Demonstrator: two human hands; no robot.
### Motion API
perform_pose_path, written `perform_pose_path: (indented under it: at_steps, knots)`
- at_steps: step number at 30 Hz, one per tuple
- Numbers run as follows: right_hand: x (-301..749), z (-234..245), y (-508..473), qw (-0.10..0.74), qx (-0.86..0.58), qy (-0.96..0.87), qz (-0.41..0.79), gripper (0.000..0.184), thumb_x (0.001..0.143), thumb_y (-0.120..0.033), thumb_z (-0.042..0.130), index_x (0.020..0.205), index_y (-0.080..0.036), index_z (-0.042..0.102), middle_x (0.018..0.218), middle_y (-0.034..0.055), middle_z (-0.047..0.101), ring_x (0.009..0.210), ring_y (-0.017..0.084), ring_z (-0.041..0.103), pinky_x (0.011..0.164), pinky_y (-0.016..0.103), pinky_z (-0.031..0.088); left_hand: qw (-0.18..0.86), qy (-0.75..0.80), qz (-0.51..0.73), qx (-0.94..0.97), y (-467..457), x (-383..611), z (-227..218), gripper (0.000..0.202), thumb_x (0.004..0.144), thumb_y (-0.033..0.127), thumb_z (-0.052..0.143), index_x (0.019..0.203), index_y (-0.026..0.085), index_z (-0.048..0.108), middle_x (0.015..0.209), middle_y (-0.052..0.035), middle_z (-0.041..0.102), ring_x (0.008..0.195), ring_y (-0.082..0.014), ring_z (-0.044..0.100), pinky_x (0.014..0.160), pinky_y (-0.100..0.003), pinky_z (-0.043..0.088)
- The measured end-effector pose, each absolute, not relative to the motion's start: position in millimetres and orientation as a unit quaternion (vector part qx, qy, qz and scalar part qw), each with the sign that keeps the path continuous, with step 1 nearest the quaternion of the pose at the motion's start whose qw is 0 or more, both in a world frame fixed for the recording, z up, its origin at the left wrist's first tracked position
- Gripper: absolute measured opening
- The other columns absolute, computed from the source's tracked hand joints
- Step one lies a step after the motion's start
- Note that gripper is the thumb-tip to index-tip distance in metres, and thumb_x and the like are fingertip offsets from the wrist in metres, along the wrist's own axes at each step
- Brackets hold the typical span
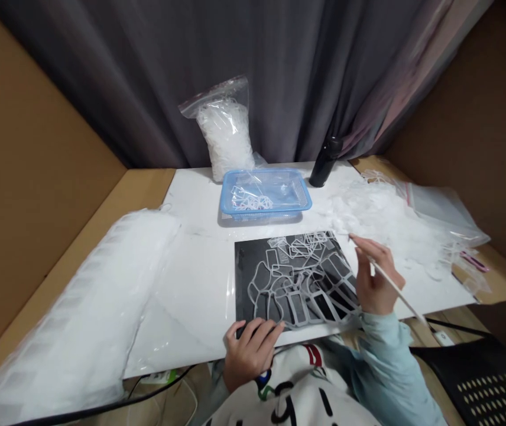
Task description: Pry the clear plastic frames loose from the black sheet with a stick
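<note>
A black mat [253, 260] lies on the white table, covered with a web of thin white plastic frame pieces [299, 278]. My left hand [250, 349] rests at the mat's near left corner, fingers spread flat on it. My right hand [375, 275] hovers at the mat's right edge, closed around a thin white stick [395, 287] whose tip points up toward a heap of white plastic pieces.
A blue basket [265, 204] with some white frames stands behind the mat. Behind it are a clear bag of white pieces [226, 130] and a black bottle [325, 161]. A heap of white pieces and bags [395, 222] lies right; long plastic-wrapped stacks [93, 307] lie left. A black chair [487, 378] is at lower right.
</note>
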State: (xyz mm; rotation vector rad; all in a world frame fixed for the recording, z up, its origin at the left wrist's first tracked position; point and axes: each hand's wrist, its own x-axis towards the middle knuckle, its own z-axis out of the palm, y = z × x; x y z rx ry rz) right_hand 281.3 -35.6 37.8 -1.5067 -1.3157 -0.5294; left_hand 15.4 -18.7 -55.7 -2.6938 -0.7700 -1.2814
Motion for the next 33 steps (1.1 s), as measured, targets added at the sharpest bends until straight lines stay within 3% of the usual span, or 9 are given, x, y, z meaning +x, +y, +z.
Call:
perform_pose_path:
  at_steps: [3,10,16,20,25,33]
  knots:
    - [280.5,43.2,-34.5,0.534,-0.644,-0.510,-0.203,0.022,0.094,-0.016,0.053,0.112,-0.017,0.064,0.106,0.0101,0.068,0.101,0.022,0.063,0.091,0.040,0.052,0.031,-0.254,-0.420,-0.871,-18.2,15.2,-58.9,0.034,0.089,0.012,0.045,0.104,0.027,0.071,0.087,0.0021,0.070,0.085,-0.0115,0.060,0.089,-0.034,0.029]
    - [267.2,35.7,-52.4,0.433,-0.621,-0.648,0.081,0.018,0.096,-0.023,0.052,0.108,-0.017,0.065,0.109,0.0093,0.067,0.106,0.020,0.063,0.091,0.035,0.053,0.038,-0.271,-0.426,-0.862,-20.2,15.1,-63.0,0.030,0.093,0.019,0.043,0.090,0.024,0.072,0.080,0.0007,0.067,0.078,-0.0118,0.058,0.081,-0.033,0.030]
    - [242.0,26.3,-78.5,0.408,-0.559,-0.678,0.247,0.017,0.097,-0.020,0.050,0.103,-0.018,0.065,0.102,0.0077,0.068,0.099,0.017,0.064,0.085,0.029,0.054,0.092,-0.278,-0.437,-0.850,-22.1,17.3,-55.1,0.029,0.096,0.024,0.047,0.106,0.036,0.071,0.099,-0.0007,0.070,0.094,-0.0146,0.059,0.095,-0.036,0.029]
    - [224.0,9.5,-89.9,0.424,-0.580,-0.651,0.246,0.017,0.097,-0.020,0.050,0.101,-0.018,0.066,0.095,0.0068,0.068,0.091,0.017,0.064,0.080,0.028,0.052,0.092,-0.232,-0.420,-0.873,-21.1,19.3,-53.5,0.031,0.098,0.024,0.044,0.106,0.037,0.071,0.112,0.0012,0.069,0.104,-0.0140,0.059,0.102,-0.037,0.027]
    - [210.5,-5.3,-100.0,0.459,-0.593,-0.624,0.217,0.016,0.096,-0.019,0.049,0.097,-0.016,0.064,0.090,0.0074,0.067,0.085,0.017,0.063,0.077,0.027,0.051,0.070,-0.218,-0.413,-0.882,-20.6,22.0,-57.9,0.030,0.097,0.022,0.045,0.106,0.034,0.072,0.108,0.0024,0.070,0.099,-0.0111,0.060,0.105,-0.035,0.025]
    - [212.9,-10.3,-103.7,0.447,-0.582,-0.640,0.229,0.016,0.097,-0.019,0.048,0.097,-0.017,0.064,0.089,0.0087,0.066,0.084,0.018,0.062,0.077,0.030,0.052,0.076,-0.222,-0.391,-0.890,-20.8,19.6,-62.3,0.030,0.095,0.022,0.047,0.110,0.035,0.070,0.111,0.0009,0.069,0.099,-0.0128,0.060,0.103,-0.036,0.026]
